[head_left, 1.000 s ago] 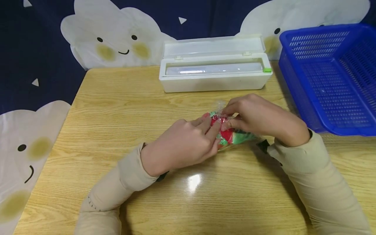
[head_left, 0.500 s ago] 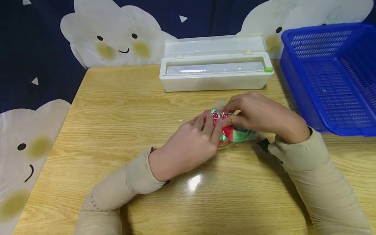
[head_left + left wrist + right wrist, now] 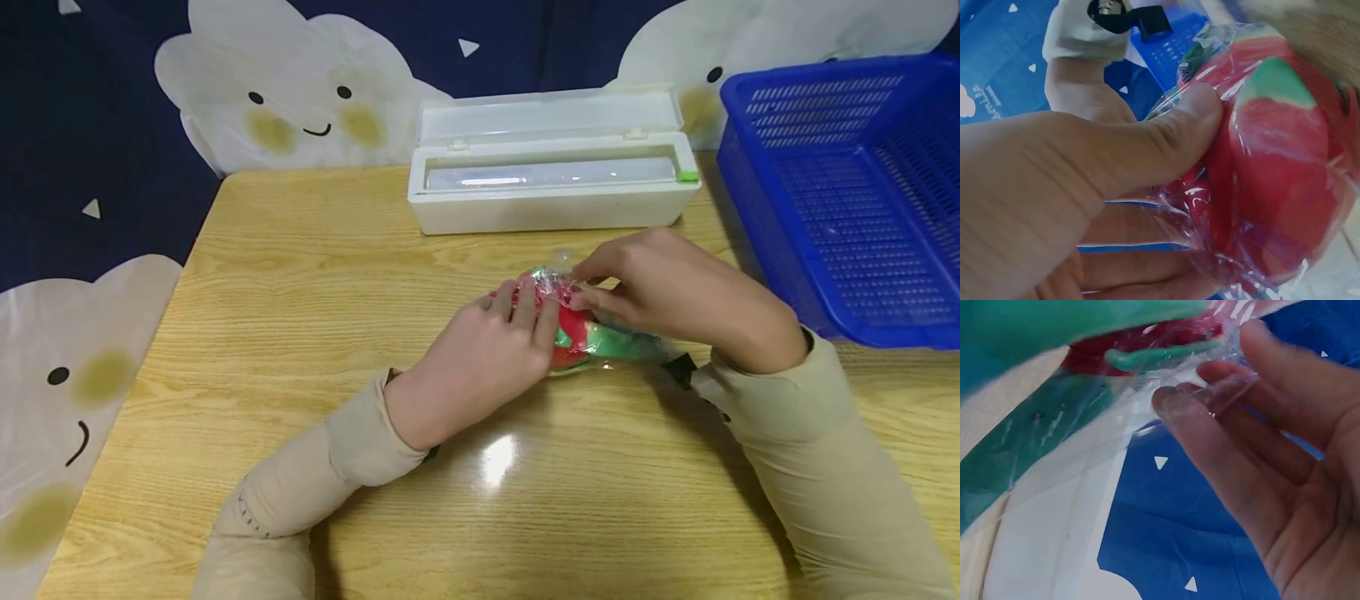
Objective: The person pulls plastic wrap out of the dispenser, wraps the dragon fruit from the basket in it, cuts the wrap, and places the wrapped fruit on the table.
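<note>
A red-and-green bundle (image 3: 573,333) wrapped in clear plastic film lies at the middle of the table. Up close in the left wrist view, the bundle (image 3: 1279,187) has a smooth red body with a green-tipped piece. My left hand (image 3: 480,367) holds its left side, thumb on one face and fingers on the other. At the upper right of the bundle, my right hand (image 3: 663,287) pinches the loose film. The right wrist view shows thin clear film (image 3: 1225,395) at the bent fingers of that hand, and long green parts inside. What exactly the wrapped things are, I cannot tell.
Behind the hands stands a white box (image 3: 540,218) with its lid up and a roll of clear film (image 3: 555,173) inside. A blue plastic basket (image 3: 765,225) sits at the right. Below them is a wooden table (image 3: 322,250); a dark blue cloud-print cloth (image 3: 510,50) hangs behind.
My left hand has shifted slightly up and its fingers now lie further over the bundle. The right hand has drawn slightly to the right with the film, and the bundle has turned a little.
</note>
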The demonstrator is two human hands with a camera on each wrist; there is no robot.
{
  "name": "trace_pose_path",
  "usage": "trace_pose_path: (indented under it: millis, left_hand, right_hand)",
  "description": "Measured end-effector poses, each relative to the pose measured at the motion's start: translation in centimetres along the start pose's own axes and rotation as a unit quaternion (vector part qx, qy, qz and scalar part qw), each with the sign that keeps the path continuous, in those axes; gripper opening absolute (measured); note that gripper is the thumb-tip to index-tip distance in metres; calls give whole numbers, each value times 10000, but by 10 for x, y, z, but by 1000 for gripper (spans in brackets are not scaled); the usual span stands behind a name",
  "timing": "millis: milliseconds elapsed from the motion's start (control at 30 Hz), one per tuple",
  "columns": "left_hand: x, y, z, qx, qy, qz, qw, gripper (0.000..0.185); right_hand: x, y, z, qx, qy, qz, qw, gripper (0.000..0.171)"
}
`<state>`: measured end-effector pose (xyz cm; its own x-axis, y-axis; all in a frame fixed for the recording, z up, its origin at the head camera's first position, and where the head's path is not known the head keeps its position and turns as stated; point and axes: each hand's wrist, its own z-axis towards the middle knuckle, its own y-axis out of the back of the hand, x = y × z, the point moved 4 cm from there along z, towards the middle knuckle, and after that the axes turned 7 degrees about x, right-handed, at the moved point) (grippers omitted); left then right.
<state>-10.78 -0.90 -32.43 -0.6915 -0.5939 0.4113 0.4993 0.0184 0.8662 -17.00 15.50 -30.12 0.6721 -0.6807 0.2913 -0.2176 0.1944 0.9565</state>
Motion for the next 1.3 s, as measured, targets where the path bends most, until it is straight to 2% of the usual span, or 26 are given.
trace_pose_path:
  millis: [100, 600, 933, 1300]
  left_hand:
    - [3, -1, 0, -3, 47, -48, 10000, 26]
    - [7, -2, 0, 268, 141, -187, 9994, 27]
    - [10, -2, -1, 288, 253, -187, 9991, 25]
    - [11, -3, 0, 343, 224, -173, 9990, 24]
  right_hand:
    - [3, 4, -2, -300, 151, -135, 9993, 8]
    - [6, 9, -4, -1139, 168, -363, 9927, 7]
    - [15, 11, -10, -890, 607, -118, 9941, 12]
    - [18, 5, -14, -391, 1490, -154, 9880, 22]
